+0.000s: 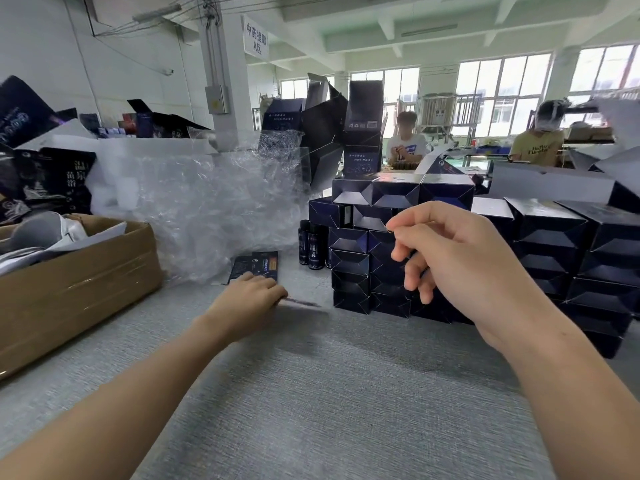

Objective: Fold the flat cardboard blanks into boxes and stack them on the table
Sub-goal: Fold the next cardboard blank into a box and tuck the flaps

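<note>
Already, many boxes were stacked; one blank was pinched by the left hand, right hand relaxed, empty.

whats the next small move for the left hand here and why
Probably draw the flat blank pinched by the left hand in toward the right hand, which hangs loosely curled and empty before the folded boxes. The blank looks blurred, low over the table, and folding needs both hands.
</note>
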